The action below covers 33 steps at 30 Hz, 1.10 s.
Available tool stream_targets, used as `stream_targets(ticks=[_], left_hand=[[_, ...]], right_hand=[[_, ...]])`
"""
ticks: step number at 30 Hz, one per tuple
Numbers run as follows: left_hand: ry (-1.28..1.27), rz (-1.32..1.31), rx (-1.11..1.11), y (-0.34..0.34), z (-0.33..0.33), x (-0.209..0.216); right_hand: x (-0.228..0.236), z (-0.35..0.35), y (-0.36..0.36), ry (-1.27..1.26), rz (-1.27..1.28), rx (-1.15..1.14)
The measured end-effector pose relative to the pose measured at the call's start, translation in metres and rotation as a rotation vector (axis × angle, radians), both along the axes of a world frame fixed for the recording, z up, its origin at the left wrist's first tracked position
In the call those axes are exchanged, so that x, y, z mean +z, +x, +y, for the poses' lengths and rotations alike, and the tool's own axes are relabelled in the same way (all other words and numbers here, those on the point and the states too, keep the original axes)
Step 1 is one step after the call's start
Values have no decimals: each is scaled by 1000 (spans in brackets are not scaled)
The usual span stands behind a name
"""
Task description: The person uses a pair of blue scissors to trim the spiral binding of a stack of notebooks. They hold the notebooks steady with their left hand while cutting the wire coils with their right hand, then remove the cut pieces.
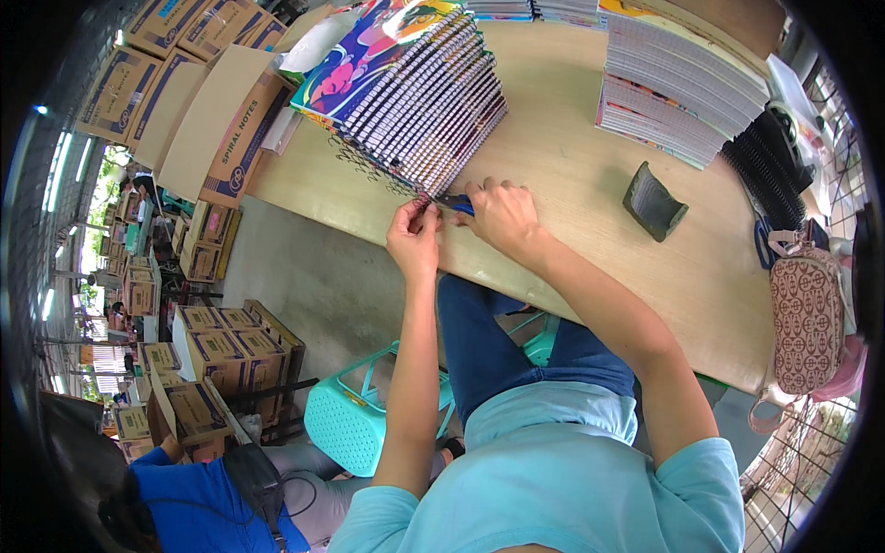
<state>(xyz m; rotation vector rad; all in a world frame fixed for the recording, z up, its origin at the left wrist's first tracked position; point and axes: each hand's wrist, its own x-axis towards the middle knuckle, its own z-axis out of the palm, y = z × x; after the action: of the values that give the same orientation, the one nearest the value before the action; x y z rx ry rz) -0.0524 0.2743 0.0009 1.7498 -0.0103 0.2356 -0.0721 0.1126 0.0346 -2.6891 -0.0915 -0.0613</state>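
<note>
A tall stack of spiral notebooks [419, 101] with colourful covers stands near the table's left edge, its wire bindings toward me. Loose wire ends [364, 166] stick out in a tangle at the lower left of the stack. My left hand [415, 235] is closed in a pinch at the stack's bottom corner, on the end of a spiral wire. Closed around blue-handled pliers [459, 205], my right hand [505, 217] holds their tip against the same corner. The jaws are partly hidden.
On the wooden table [562, 101] are a stack of unbound books [673, 92], a dark curved piece [654, 201], black spiral coils [772, 166] and a patterned pouch [808, 309]. Cartons [235, 138], a turquoise stool [346, 424] and a person in blue [217, 498] are at left.
</note>
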Motion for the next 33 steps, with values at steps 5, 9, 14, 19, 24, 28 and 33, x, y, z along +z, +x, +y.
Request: stream_targets(ticks=[5, 9, 14, 19, 24, 28, 33], left_hand=[[-80, -42, 9, -3, -4, 3], [-102, -61, 27, -1, -3, -2], [-117, -61, 20, -1, -4, -2], [-109, -42, 21, -3, -4, 0], [-111, -50, -4, -3, -1, -3], [-94, -50, 9, -1, -1, -5], [-40, -47, 32, -2, -1, -3]], right_hand=[[2, -3, -17, -54, -239, -51], [-1, 1, -15, -56, -355, -83], [-2, -1, -7, -7, -180, -8], [-2, -9, -11, 26, -171, -30], [-2, -8, -15, -75, -310, -75], [-9, -8, -13, -35, -364, -79], [-7, -9, -17, -46, -365, -57]])
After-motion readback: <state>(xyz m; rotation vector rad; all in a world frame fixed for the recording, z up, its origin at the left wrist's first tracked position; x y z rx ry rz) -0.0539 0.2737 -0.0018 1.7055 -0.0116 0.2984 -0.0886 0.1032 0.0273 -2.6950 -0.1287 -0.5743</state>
